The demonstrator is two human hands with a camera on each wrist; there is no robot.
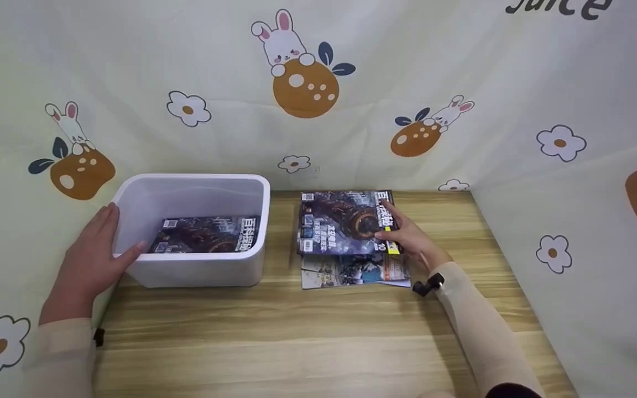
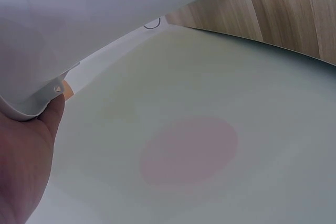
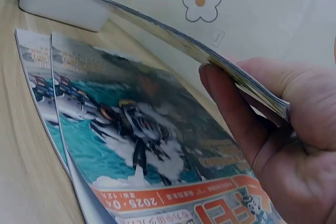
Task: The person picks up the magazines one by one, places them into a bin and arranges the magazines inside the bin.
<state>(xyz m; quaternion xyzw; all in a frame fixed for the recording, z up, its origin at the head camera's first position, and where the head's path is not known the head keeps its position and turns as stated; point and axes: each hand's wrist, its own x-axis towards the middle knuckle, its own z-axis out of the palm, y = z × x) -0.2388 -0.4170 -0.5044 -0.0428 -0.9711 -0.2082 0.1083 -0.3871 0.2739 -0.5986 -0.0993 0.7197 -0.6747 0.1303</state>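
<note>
1. Head view: dark glossy magazine (image 1: 202,235) lies inside white rectangular plastic bin (image 1: 197,272); right hand (image 1: 417,242) pinches matching magazine (image 1: 340,221) outside it.
2. Left wrist: left hand (image 2: 23,163) grips the bin.
3. Right wrist: teal-covered magazines (image 3: 115,114) remain on wood-grain counter (image 3: 14,140).

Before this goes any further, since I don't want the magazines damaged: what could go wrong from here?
The raised magazine is pinched by one edge in the right hand, so its far end might droop or slip. The magazines beneath lie close and slightly offset; a low move could drag them. Carried toward the white bin, it might catch the wall.
</note>
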